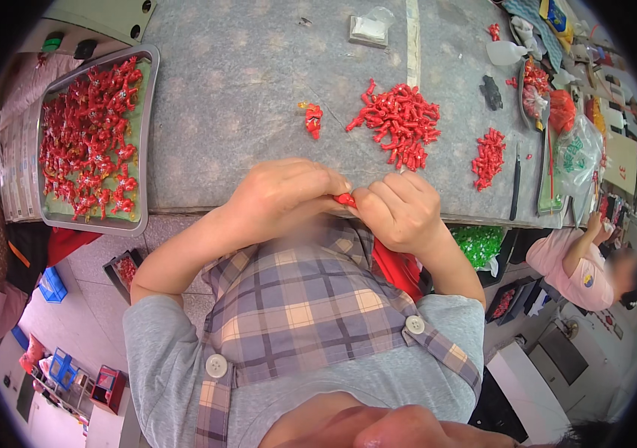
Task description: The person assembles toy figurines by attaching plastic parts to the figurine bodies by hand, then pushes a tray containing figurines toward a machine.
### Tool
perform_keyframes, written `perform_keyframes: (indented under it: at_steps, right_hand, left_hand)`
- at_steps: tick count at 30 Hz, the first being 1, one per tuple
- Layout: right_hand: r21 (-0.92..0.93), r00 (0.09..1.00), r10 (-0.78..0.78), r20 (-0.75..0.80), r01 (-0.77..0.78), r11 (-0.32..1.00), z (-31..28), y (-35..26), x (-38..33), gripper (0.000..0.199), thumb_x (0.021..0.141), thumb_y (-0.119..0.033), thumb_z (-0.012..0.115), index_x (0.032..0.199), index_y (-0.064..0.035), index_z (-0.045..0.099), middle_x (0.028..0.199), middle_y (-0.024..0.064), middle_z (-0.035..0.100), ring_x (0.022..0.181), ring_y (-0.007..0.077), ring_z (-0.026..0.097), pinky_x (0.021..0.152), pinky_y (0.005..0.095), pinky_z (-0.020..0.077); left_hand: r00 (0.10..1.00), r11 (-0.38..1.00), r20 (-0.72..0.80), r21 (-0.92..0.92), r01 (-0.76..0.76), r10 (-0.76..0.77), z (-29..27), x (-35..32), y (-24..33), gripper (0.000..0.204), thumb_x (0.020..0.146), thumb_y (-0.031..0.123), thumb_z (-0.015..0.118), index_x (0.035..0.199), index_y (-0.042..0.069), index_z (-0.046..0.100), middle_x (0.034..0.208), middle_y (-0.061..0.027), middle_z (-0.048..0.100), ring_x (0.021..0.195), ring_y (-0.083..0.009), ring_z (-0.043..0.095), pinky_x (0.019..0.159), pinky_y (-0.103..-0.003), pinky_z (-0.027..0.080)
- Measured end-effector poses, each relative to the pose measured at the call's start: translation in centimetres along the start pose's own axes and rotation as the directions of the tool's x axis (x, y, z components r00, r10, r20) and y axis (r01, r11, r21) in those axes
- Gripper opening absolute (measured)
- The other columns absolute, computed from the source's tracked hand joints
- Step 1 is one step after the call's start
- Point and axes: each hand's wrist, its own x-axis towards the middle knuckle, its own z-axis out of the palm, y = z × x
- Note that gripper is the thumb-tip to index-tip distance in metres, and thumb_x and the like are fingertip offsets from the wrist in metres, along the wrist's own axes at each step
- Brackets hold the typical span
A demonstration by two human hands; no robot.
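Hands: left hand (285, 190) and right hand (400, 209) are meeting over the near edge of the counter (229, 89), the fingertips of both clamping on one small red piece (345, 200); the left thumb is mostly hiding from view.
Pinch work: the fingers are seemingly working the piece from both ends, which is probably calling for light, even pressure, the ends lining up straight before any push or twist.
Steadiness: holding it low over the edge, with wrists staying level, is likely helping against a slip toward the lap.
Red piece: it is showing a glossy, bright red surface, while the fingers are covering most of its outline, so its full shape is not showing.
Red piles: from the hands, a large pile (404, 123) of slender, bent pieces is lying at one o'clock, a smaller pile (489, 158) between two and three.
Red cluster: a lone cluster (314, 119) with yellowish bits is resting at eleven o'clock.
Metal tray: a tray (150, 89) is carrying many red figures between nine and ten o'clock.
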Motion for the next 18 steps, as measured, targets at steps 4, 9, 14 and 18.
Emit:
perform_keyframes:
  at_steps: [4,9,14,18]
  right_hand:
    - [-0.052,1.0,0.019,-0.007,-0.02,0.998,-0.5,-0.2,0.0,0.013,0.071,-0.018,0.063,0.077,-0.0078,0.056,0.057,-0.0024,0.043,0.051,0.0121,0.043,0.044,0.027,0.0295]
    - [-0.083,1.0,0.013,-0.012,-0.014,0.996,-0.6,-0.2,-0.2,0.014,0.072,-0.018,0.063,0.08,-0.0074,0.058,0.056,-0.0028,0.042,0.051,0.0119,0.042,0.045,0.0267,0.0294]
    - [-0.069,0.999,0.027,-0.018,-0.028,0.997,-1.3,-0.1,0.1,0.019,0.066,-0.018,0.066,0.081,-0.0054,0.062,0.055,-0.0003,0.04,0.05,0.0139,0.042,0.043,0.027,0.0309]
    - [0.16,0.989,0.141,0.036,-0.145,0.976,-2.0,0.4,0.3,0.022,0.076,-0.02,0.063,0.092,-0.0059,0.061,0.063,0.0005,0.047,0.057,0.0162,0.048,0.051,0.0288,0.0368]
  left_hand:
    - [0.999,0.999,-0.007,0.02,-0.042,0.042,0.0,0.2,-0.4,0.017,0.069,0.007,0.068,0.085,0.004,0.061,0.085,-0.0078,0.065,0.076,-0.0238,0.063,0.064,-0.032,0.05]
    - [0.997,0.997,0.008,0.025,-0.078,0.078,0.1,-0.1,-0.9,0.019,0.07,0.006,0.066,0.088,0.003,0.06,0.09,-0.0091,0.065,0.08,-0.025,0.063,0.067,-0.032,0.05]
    - [0.999,0.998,0.007,0.017,-0.054,0.054,0.1,0.0,-0.8,0.019,0.071,0.004,0.065,0.089,0.003,0.061,0.092,-0.0093,0.064,0.083,-0.0238,0.063,0.07,-0.032,0.05]
    - [0.953,0.896,0.12,-0.326,0.303,-0.279,-0.3,0.0,0.2,0.017,0.08,0.003,0.059,0.098,0.001,0.059,0.096,-0.0101,0.063,0.085,-0.0171,0.063,0.072,-0.03,0.051]
